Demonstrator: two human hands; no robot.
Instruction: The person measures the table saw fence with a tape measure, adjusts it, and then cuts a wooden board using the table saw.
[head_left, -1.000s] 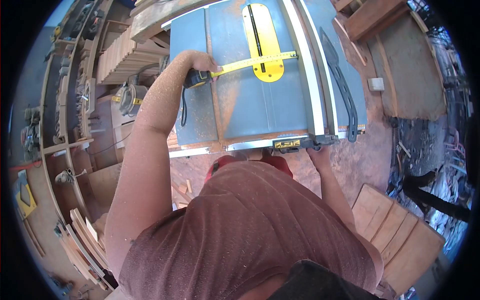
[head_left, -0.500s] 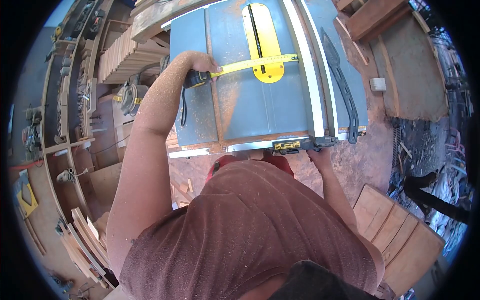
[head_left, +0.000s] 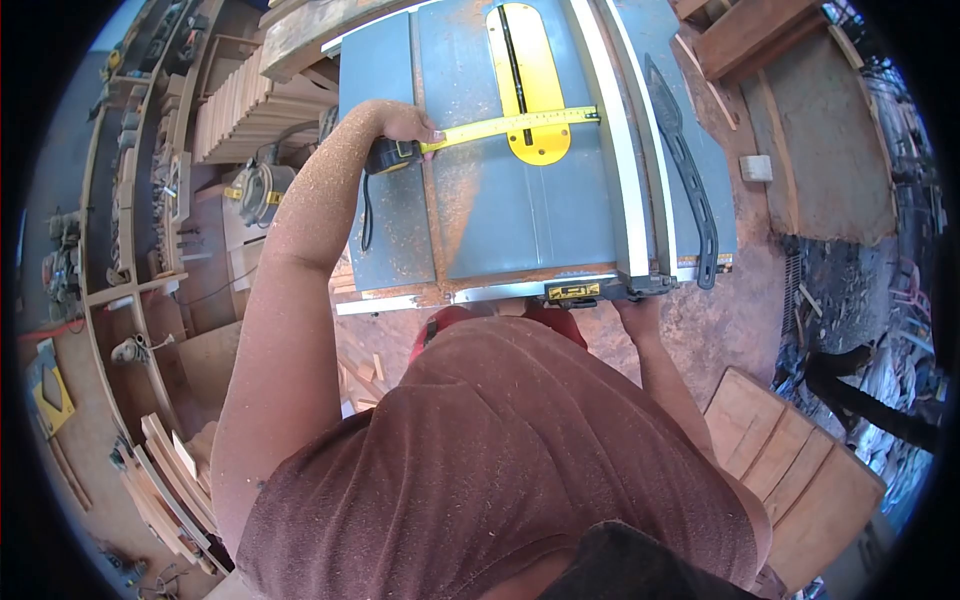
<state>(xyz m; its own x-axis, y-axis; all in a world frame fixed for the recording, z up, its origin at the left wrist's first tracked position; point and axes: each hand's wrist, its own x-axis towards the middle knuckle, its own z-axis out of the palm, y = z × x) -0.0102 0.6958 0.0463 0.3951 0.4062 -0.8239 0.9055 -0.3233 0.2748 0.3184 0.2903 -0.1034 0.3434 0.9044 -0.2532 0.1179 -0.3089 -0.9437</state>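
My left hand is closed on a tape measure with a dark case, over the left part of the blue saw table. The yellow blade of the tape runs right across the yellow insert plate, its end at the white and silver fence. At the table's front edge my right hand is by the black fence clamp; its fingers are mostly hidden under it. Sawdust lies on the table and my left forearm.
A black slotted guard lies right of the fence. Wooden boards are stacked at the left, near a round machine. A wooden panel stands at lower right, below a black hose. A white block is at the right.
The view has shifted very slightly. Both hands, the tape and the fence look the same relative to the table.
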